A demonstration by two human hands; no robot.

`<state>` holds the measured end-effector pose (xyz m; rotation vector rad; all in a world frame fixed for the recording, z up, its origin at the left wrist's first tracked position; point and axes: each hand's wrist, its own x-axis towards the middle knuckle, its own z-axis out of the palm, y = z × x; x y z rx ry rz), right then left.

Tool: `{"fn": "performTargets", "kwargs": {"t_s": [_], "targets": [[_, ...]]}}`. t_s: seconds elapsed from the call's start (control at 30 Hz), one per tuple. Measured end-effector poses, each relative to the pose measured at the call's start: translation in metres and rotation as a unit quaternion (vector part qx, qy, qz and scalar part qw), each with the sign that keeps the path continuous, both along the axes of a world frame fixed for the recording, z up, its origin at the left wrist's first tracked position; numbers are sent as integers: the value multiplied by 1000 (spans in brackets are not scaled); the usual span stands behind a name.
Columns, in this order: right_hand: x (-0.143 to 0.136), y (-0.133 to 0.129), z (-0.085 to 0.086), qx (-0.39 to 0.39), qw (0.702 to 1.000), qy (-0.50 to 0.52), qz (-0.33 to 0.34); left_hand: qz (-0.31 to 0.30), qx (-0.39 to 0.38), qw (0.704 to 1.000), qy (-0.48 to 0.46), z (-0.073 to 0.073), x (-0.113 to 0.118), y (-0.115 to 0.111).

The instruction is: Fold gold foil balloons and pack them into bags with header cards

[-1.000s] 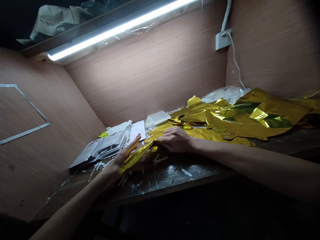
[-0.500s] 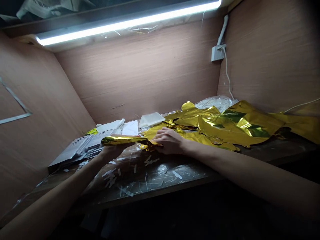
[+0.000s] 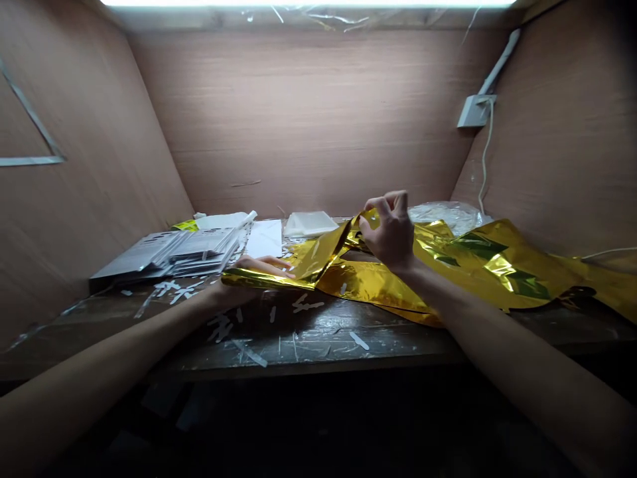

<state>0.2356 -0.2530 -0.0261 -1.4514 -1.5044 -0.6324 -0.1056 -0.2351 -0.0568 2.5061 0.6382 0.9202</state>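
Note:
A flat, uninflated gold foil balloon (image 3: 326, 255) stretches between my two hands above the front part of the table. My left hand (image 3: 256, 267) holds its folded left end, fingers lying along the foil and the thumb hidden. My right hand (image 3: 391, 232) is raised, pinching the foil's upper edge between thumb and fingertips and lifting it into a slanted fold. More gold foil (image 3: 490, 265) lies crumpled in a pile to the right, running under and behind my right wrist. Where the held piece ends and the pile begins is hard to tell.
Stacked printed cards or sheets (image 3: 164, 255) stand at the left. A white sheet (image 3: 265, 238) and a pale packet (image 3: 309, 224) lie at the back. White scraps (image 3: 219, 328) litter the table (image 3: 318, 348). A clear plastic bag (image 3: 445, 214) and a cable (image 3: 484, 159) are at right.
My right hand has moved up and right from beside my left hand, drawing the foil's edge open. The left hand stays on the folded end. The camera view has levelled and tilted down.

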Motion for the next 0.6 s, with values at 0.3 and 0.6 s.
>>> {"fn": "performTargets", "kwargs": {"t_s": [0.3,0.6], "targets": [[-12,17,-19,-503,717,426,229,-122,13,992,-32,-15,-6,15],[-33,24,-27,-306,668,612,292,-220,86,972,1,0,13,1]]}}
